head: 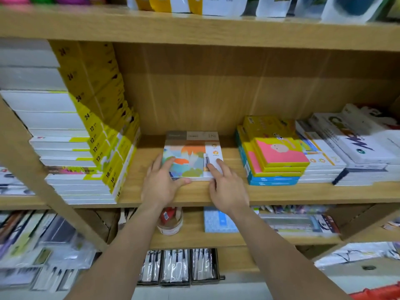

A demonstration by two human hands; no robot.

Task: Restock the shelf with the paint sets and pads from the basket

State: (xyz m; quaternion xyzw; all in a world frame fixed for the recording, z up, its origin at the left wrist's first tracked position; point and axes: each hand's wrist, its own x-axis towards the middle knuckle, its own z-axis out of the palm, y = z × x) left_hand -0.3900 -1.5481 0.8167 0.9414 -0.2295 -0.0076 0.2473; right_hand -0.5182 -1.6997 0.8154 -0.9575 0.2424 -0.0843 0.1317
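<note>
A flat pad with a colourful painted cover (190,155) lies on the wooden middle shelf (216,193), in the gap between two stacks. My left hand (161,180) rests on its front left corner, fingers on the cover and thumb along the front edge. At the front right corner my right hand (225,184) touches it, straight fingers lying on the cover. The basket is out of view.
A tall stack of yellow and white paint sets (91,135) stands to the left. Yellow, pink and blue boxes (275,152) and white pads (350,146) are stacked on the right. Lower shelves hold a tape tub (171,224), a blue pack (218,220) and brush packs (179,266).
</note>
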